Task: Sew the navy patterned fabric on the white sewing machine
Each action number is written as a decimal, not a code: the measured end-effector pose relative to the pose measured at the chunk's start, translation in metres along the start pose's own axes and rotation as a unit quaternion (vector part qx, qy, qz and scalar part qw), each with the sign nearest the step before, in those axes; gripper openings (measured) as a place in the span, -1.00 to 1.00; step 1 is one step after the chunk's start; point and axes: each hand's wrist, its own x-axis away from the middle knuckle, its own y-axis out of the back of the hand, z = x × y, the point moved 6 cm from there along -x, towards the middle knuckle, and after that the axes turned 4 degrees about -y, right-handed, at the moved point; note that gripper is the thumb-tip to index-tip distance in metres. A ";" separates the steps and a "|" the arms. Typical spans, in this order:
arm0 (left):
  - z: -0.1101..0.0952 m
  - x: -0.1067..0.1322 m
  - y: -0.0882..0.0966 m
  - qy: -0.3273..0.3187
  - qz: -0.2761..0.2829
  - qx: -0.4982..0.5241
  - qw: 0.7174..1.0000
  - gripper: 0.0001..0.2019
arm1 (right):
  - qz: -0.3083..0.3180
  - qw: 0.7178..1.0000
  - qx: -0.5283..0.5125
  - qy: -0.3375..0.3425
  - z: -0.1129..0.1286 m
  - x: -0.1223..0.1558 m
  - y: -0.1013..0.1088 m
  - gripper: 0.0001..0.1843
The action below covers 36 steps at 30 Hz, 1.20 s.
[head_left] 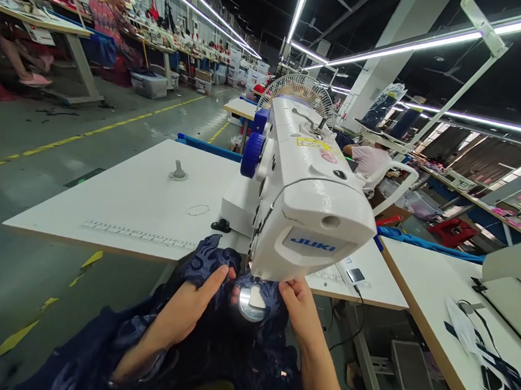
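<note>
Across a white table [130,191], a JUKI sewing machine [313,217] blocks your view of the far side, and its head hides the needle area from you. Dark blue fabric [215,317], patterned with raised swirls, lies bunched under the head and spills off the near edge of the view, its lowest folds too dark to read.

Your left hand [186,306] angles in from the near left, thumb extended and fingertips pinching the cloth; its remaining fingers are mostly lost in the folds. Your right hand [300,306] reaches up from the near right, knuckles bent, thumb and fingers clamped on the fabric just beside the machine head. The two stand apart, with a round metal part [244,309] between them, partly covered by cloth.

To the left, the tabletop leaves side room out to its edge, past a ruler strip [140,235] and a small grey cone [178,170]. To the right, the table ends sooner, beyond a small dark device [356,276].
</note>
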 end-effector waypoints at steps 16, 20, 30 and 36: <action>0.009 0.006 -0.002 0.106 0.049 0.142 0.983 -0.67 | -0.004 1.000 0.029 0.007 0.001 0.000 -0.002 -0.74; -0.005 0.010 0.001 0.085 0.029 0.149 0.985 -0.82 | -0.004 0.999 0.034 0.009 0.003 0.003 -0.002 -0.73; 0.005 0.005 0.000 0.072 0.059 0.101 0.991 -0.71 | 0.038 0.998 0.037 -0.017 0.020 0.035 -0.001 -0.80; 0.027 0.000 0.008 0.067 0.093 0.058 0.992 -0.70 | 0.194 0.966 0.125 -0.120 -0.022 0.074 0.030 -0.90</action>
